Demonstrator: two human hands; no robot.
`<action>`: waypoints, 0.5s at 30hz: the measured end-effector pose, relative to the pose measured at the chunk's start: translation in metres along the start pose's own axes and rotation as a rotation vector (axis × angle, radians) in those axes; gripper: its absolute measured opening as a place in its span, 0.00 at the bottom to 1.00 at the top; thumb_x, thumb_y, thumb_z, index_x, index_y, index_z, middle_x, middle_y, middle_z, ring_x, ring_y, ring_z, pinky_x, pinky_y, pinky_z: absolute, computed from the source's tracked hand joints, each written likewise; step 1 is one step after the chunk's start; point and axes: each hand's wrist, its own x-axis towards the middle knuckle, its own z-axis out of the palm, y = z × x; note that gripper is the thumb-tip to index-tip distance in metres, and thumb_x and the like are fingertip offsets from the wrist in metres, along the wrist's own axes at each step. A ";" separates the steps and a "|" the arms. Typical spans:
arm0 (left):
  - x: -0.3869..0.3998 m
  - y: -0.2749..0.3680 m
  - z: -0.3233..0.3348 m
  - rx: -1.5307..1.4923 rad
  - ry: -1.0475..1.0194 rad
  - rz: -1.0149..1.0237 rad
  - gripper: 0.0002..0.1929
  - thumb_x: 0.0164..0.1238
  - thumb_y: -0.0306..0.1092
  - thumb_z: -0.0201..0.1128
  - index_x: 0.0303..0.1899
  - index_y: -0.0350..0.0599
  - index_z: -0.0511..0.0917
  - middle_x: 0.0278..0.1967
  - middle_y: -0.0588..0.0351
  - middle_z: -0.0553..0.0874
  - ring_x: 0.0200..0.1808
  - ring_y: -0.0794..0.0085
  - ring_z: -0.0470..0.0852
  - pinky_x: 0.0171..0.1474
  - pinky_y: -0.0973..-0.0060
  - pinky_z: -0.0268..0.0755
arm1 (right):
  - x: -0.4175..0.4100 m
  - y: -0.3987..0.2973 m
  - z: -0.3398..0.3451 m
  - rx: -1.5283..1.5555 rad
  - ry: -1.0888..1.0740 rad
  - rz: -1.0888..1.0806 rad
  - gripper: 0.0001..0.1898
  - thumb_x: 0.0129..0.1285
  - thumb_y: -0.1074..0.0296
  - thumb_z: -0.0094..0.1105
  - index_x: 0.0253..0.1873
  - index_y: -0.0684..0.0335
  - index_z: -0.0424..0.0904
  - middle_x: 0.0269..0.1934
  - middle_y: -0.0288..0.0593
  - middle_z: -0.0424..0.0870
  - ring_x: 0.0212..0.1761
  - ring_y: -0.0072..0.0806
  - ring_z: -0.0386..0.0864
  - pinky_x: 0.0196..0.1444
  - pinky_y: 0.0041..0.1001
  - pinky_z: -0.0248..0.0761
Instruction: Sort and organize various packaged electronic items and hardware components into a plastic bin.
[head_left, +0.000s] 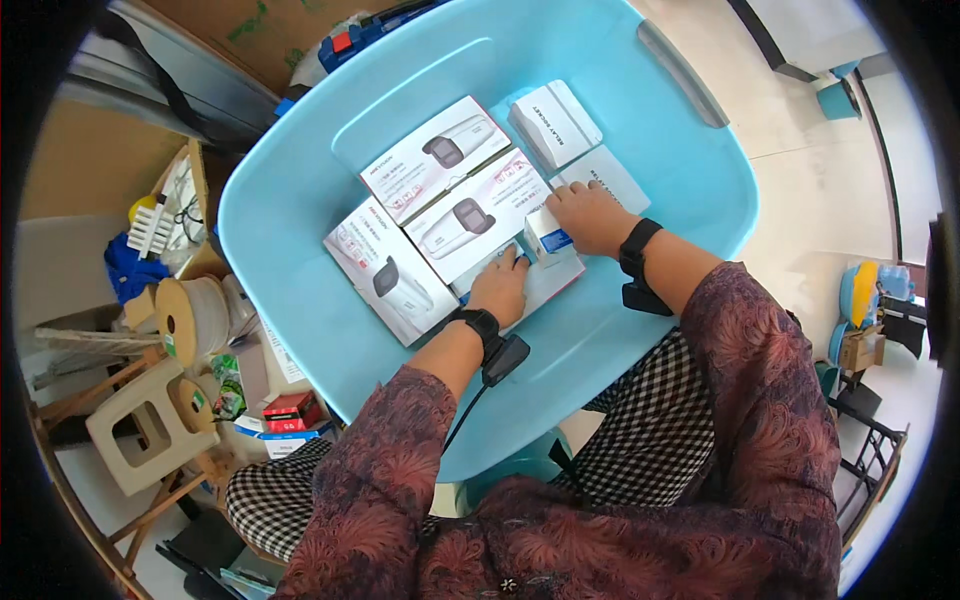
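Note:
A large light-blue plastic tub (296, 199) sits in front of my body, between my knees. Several white cartons printed with a bullet security camera lie in it: one at the back (412, 169), one in the middle (517, 191) and one at the left (360, 255). My right hand (592, 217) grips a small white-and-blue box (544, 234) above another white carton (559, 281). My left hand (499, 289) has its fingers on a second small white-and-blue box (469, 279), partly hidden beneath the hand. Whether those fingers grip it is unclear.
Two plain white printed boxes, a back one (556, 124) and a nearer one (615, 180), lie at the tub's right side. Left of the tub stand a cable spool (176, 319), a beige plastic stool (154, 427) and a red box (292, 411). A grey handle (682, 75) edges the tub.

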 end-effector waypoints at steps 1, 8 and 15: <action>0.006 -0.004 0.004 0.090 0.040 0.081 0.29 0.55 0.28 0.59 0.62 0.39 0.65 0.67 0.37 0.61 0.57 0.47 0.73 0.59 0.60 0.69 | 0.002 0.001 0.007 -0.065 0.004 -0.012 0.15 0.50 0.73 0.60 0.45 0.65 0.72 0.43 0.48 0.77 0.47 0.41 0.77 0.44 0.40 0.70; 0.027 0.000 0.021 0.320 0.074 0.029 0.28 0.53 0.37 0.65 0.60 0.52 0.73 0.65 0.44 0.65 0.59 0.56 0.71 0.55 0.61 0.70 | 0.009 0.001 0.040 -0.043 0.004 -0.037 0.15 0.52 0.73 0.59 0.46 0.66 0.71 0.42 0.48 0.77 0.47 0.41 0.76 0.47 0.39 0.69; 0.021 -0.008 0.024 0.285 0.107 0.062 0.25 0.57 0.32 0.60 0.60 0.54 0.73 0.65 0.47 0.65 0.53 0.56 0.75 0.54 0.61 0.70 | 0.009 0.008 0.052 -0.115 0.115 -0.102 0.15 0.53 0.72 0.58 0.47 0.65 0.70 0.43 0.47 0.76 0.49 0.40 0.75 0.50 0.41 0.68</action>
